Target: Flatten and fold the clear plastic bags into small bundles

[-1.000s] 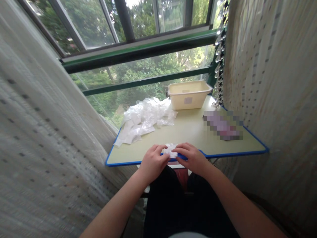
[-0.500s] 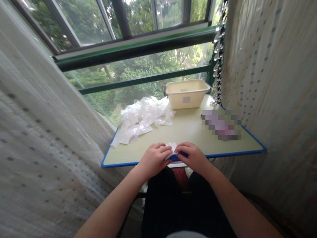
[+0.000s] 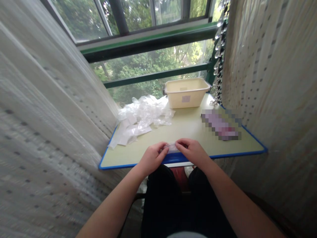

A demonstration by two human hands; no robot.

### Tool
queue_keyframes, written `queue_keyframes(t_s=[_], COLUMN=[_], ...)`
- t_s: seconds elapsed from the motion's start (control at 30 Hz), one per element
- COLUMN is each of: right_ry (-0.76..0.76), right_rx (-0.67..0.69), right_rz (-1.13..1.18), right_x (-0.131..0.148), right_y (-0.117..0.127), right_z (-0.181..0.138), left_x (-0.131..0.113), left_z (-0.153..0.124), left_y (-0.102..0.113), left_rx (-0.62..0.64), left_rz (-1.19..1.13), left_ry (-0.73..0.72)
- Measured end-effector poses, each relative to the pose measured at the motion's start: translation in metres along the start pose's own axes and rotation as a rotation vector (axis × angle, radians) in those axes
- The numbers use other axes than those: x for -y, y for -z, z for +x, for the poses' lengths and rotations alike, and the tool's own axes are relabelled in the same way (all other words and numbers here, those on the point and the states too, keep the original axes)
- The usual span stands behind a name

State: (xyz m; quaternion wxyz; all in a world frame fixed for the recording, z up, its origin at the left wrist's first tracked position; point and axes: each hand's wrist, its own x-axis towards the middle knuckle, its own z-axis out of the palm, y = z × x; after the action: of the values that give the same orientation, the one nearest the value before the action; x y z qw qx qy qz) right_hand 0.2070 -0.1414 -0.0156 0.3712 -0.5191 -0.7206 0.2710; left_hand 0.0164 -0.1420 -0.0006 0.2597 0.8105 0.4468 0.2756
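Both of my hands meet at the near edge of a pale table with a blue rim [image 3: 188, 127]. My left hand [image 3: 151, 158] and my right hand [image 3: 192, 151] each pinch one end of a small clear plastic bag [image 3: 172, 147] held between them just above the table edge. The fingers of both hands are curled closed on it. What is inside the bag is too small to make out.
A heap of clear plastic bags [image 3: 141, 116] lies at the table's left. A cream plastic tub [image 3: 186, 93] stands at the back by the window. A blurred-out flat object [image 3: 220, 124] lies at the right. Curtains hang close on both sides; a bead string [image 3: 218, 53] dangles at the right.
The small bag has gone from a crumpled white wad between my fingers to a flatter strip stretched between both hands. The view has shifted slightly to the left.
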Motion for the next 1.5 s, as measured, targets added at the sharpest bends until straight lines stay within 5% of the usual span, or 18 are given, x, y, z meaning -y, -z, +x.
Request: queue_keyframes(t_s=[0.13,0.3,0.63,1.07,1.5], right_ry=[0.017,0.008,-0.031,0.076,0.193], right_rx=[-0.032,-0.035,-0.025,0.027,0.008], right_rz=[-0.097,-0.22,-0.293,-0.232,-0.603], right_x=[-0.001,0.0,-0.001,-0.002,0.004], right_y=[-0.005,-0.006,-0.011,-0.003,-0.016], right_z=[0.005,0.009,0.013,0.01,0.004], left_x=[0.003,0.006,-0.001,-0.009,-0.026], left_z=[0.001,0.0,0.007,0.0,-0.016], left_y=[-0.004,-0.012,-0.012,-0.007,-0.025], left_rx=[-0.085,-0.176,-0.139,-0.187,-0.124], left_rz=[-0.083,0.084,0.253,0.134,0.71], left_ry=[0.069,0.108,0.203,0.325,0.377])
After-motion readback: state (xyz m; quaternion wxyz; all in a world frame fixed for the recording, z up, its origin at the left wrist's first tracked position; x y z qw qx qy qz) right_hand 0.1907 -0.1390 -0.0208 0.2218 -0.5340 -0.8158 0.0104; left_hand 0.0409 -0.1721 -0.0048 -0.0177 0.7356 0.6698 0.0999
